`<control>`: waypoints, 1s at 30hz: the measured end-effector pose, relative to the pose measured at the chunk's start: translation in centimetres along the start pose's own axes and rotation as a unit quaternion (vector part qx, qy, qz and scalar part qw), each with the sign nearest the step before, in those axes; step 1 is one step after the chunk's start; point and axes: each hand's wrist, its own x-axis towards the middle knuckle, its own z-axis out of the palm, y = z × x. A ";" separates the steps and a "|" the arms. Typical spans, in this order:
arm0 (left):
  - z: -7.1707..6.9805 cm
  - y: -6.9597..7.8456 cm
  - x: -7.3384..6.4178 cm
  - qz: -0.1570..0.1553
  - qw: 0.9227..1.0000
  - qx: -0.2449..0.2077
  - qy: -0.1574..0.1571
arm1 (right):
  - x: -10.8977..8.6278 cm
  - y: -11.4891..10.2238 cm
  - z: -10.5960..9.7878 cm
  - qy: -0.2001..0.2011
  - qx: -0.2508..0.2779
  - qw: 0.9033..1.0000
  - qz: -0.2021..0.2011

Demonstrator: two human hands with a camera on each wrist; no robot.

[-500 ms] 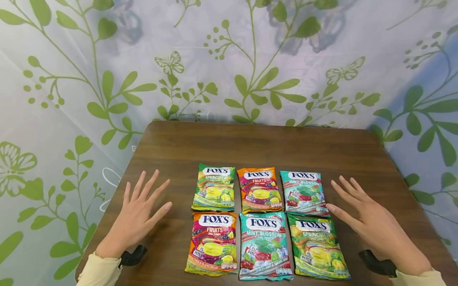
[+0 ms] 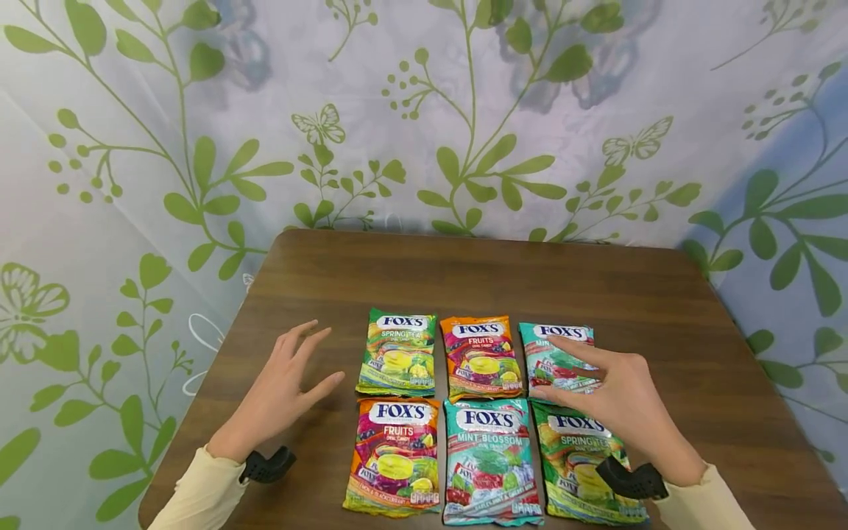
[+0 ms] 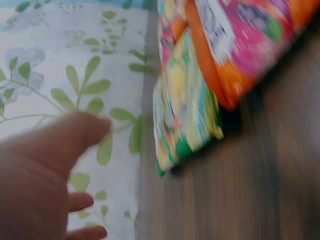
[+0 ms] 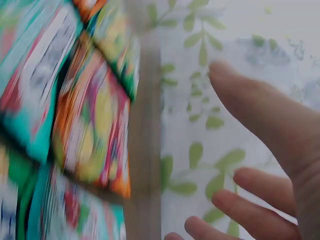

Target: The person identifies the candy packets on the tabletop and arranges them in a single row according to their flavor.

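Fox's candy bags lie flat in two rows of three. The back row holds a green Spring Tea bag (image 2: 397, 357), an orange Fruits bag (image 2: 481, 361) and a teal Mint Blossom bag (image 2: 555, 377). In front are another Fruits bag (image 2: 395, 464), another Mint Blossom bag (image 2: 492, 467) and another Spring Tea bag (image 2: 576, 471). My right hand (image 2: 619, 390) is over the back-right Mint Blossom bag, thumb and fingers apart, partly covering it; contact is unclear. Left of the back Spring Tea bag, my left hand (image 2: 274, 394) hovers empty, fingers spread.
The bags lie on a brown wooden table (image 2: 464, 272) with rounded corners. A pale cloth (image 2: 371, 88) with green leaves and butterflies hangs behind it and along the sides. Black wrist bands (image 2: 268, 465) sit at both sleeves.
My right hand has moved left, from beside the bags to over the back-right Mint Blossom bag. The left hand has shifted slightly right toward the bags and turned, its fingers bending a little.
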 end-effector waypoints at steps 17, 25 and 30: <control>1.1 0.5 3.9 -0.027 0.992 -0.119 -0.043 | 5.8 -3.6 6.8 -0.064 0.264 0.952 0.138; 2.4 0.3 5.0 -0.076 0.986 -0.123 -0.077 | 7.1 -4.7 10.2 -0.105 0.321 0.926 0.167; 3.0 -0.2 5.5 -0.103 0.980 -0.139 -0.093 | 7.7 -6.6 12.5 -0.118 0.291 0.928 0.199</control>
